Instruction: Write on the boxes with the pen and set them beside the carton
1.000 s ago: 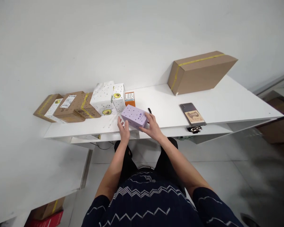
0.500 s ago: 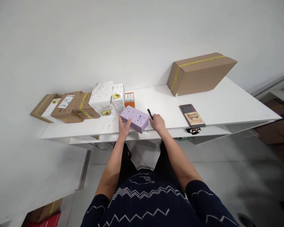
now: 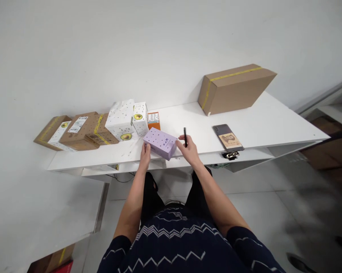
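Observation:
A lilac box (image 3: 160, 142) with dark specks and a small dark print lies at the front edge of the white shelf, turned at a slant. My left hand (image 3: 145, 157) grips its left end, thumb along the near side; the other fingers are partly hidden. A black pen (image 3: 185, 137) points up out of my right hand (image 3: 189, 150), held among the fingers. The thumb tip of that hand meets the box's right end. Just behind the lilac box stands a small orange box (image 3: 154, 125).
White boxes with avocado prints (image 3: 121, 121) and brown cartons (image 3: 80, 134) line the shelf's left. A large taped carton (image 3: 235, 93) leans on the wall at right. A phone (image 3: 228, 137) lies in front of it, with a metal clip (image 3: 230, 155) at the shelf edge (image 3: 262, 147).
My left thumb has slid from the box's top to its near side. The right hand has come up to the box's right end, and its pen has swung from slanted to nearly upright.

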Demonstrator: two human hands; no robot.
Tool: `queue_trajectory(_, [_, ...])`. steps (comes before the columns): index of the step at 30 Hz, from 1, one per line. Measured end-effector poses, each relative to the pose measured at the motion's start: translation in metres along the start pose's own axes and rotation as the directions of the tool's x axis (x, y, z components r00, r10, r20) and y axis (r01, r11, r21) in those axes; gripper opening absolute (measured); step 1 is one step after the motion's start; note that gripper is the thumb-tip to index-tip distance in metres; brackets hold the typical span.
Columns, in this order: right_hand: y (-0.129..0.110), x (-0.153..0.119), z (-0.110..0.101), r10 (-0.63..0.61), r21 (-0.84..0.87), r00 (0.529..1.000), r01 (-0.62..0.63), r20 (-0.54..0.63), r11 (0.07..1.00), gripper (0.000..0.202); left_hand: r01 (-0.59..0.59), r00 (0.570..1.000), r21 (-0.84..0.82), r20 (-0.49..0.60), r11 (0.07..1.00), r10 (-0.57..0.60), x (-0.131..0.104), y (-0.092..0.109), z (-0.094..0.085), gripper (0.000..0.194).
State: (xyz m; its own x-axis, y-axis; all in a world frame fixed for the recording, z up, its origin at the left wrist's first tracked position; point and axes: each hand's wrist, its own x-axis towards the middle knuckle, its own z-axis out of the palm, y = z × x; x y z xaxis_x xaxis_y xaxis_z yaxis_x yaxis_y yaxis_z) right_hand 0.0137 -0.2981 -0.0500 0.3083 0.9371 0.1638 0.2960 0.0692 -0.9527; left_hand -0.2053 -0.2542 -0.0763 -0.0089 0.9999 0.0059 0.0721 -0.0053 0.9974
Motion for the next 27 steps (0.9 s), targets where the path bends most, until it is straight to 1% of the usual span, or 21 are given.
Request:
queue_trajectory(2, [-0.009, -0.008, 0.005, -0.124, -0.082, 0.985, 0.134, 0.119, 0.988, 0.064, -0.014, 1.000, 0.005, 0.003, 1.000, 0.014, 0.001, -0.002, -0.001, 0.071])
queue_trajectory(3, [-0.012, -0.011, 0.009, -0.148, -0.128, 0.974, 0.171, 0.172, 0.977, 0.072, -0.026, 1.000, 0.006, 0.004, 1.000, 0.026, 0.002, -0.002, -0.001, 0.071])
queue_trajectory(4, [-0.014, -0.014, 0.012, -0.146, -0.168, 0.967, 0.182, 0.207, 0.969, 0.076, -0.030, 1.000, 0.006, 0.002, 1.000, 0.030, 0.002, -0.002, -0.001, 0.071])
queue_trajectory(5, [-0.015, -0.017, 0.016, -0.128, -0.197, 0.968, 0.172, 0.218, 0.965, 0.076, -0.025, 1.000, 0.006, -0.008, 1.000, 0.025, 0.002, 0.000, -0.001, 0.071])
queue_trajectory(7, [-0.014, -0.021, 0.022, -0.096, -0.201, 0.981, 0.130, 0.170, 0.971, 0.073, -0.001, 0.999, -0.001, -0.041, 1.000, 0.001, 0.002, 0.003, -0.001, 0.071])
queue_trajectory(8, [-0.013, -0.023, 0.025, -0.094, -0.175, 0.988, 0.115, 0.124, 0.978, 0.072, 0.009, 0.999, -0.012, -0.054, 1.000, -0.009, 0.002, 0.004, 0.000, 0.071])
queue_trajectory(10, [-0.010, -0.024, 0.027, -0.070, -0.086, 0.998, 0.069, -0.003, 0.994, 0.068, 0.025, 0.996, -0.042, -0.079, 0.999, -0.028, 0.000, 0.006, 0.004, 0.071])
queue_trajectory(11, [-0.008, -0.024, 0.027, -0.022, -0.023, 0.998, 0.021, -0.060, 1.000, 0.065, 0.037, 0.994, -0.058, -0.099, 0.998, -0.042, -0.002, 0.006, 0.007, 0.071])
queue_trajectory(12, [-0.007, -0.023, 0.026, 0.054, 0.054, 0.994, -0.049, -0.096, 0.997, 0.061, 0.054, 0.991, -0.073, -0.120, 0.996, -0.062, -0.004, 0.006, 0.010, 0.071])
queue_trajectory(13, [-0.006, -0.023, 0.024, 0.149, 0.140, 0.983, -0.134, -0.106, 0.981, 0.058, 0.074, 0.986, -0.087, -0.141, 0.993, -0.086, -0.007, 0.005, 0.015, 0.072])
queue_trajectory(15, [-0.003, -0.021, 0.020, 0.327, 0.297, 0.944, -0.297, -0.055, 0.907, 0.053, 0.120, 0.978, -0.115, -0.155, 0.986, -0.137, -0.015, 0.001, 0.025, 0.075])
queue_trajectory(16, [-0.002, -0.021, 0.016, 0.381, 0.347, 0.924, -0.351, -0.020, 0.870, 0.052, 0.139, 0.978, -0.129, -0.138, 0.982, -0.156, -0.020, 0.000, 0.031, 0.076])
queue_trajectory(17, [-0.001, -0.020, 0.013, 0.408, 0.370, 0.913, -0.379, 0.001, 0.848, 0.050, 0.153, 0.980, -0.143, -0.105, 0.978, -0.169, -0.026, -0.002, 0.036, 0.077])
queue_trajectory(19, [0.002, -0.019, 0.005, 0.408, 0.347, 0.913, -0.381, -0.005, 0.857, 0.045, 0.178, 0.983, -0.169, -0.020, 0.969, -0.184, -0.036, -0.004, 0.046, 0.078])
queue_trajectory(21, [0.006, -0.018, -0.002, 0.391, 0.293, 0.920, -0.365, -0.032, 0.883, 0.041, 0.201, 0.980, -0.176, 0.036, 0.964, -0.198, -0.044, -0.003, 0.052, 0.078])
queue_trajectory(24, [0.010, -0.019, -0.010, 0.383, 0.279, 0.923, -0.359, -0.032, 0.890, 0.038, 0.243, 0.970, -0.117, 0.048, 0.963, -0.239, -0.050, 0.002, 0.055, 0.077])
queue_trajectory(27, [0.012, -0.021, -0.011, 0.378, 0.282, 0.926, -0.356, -0.023, 0.891, 0.041, 0.301, 0.952, -0.066, 0.075, 0.951, -0.296, -0.054, 0.010, 0.054, 0.076])
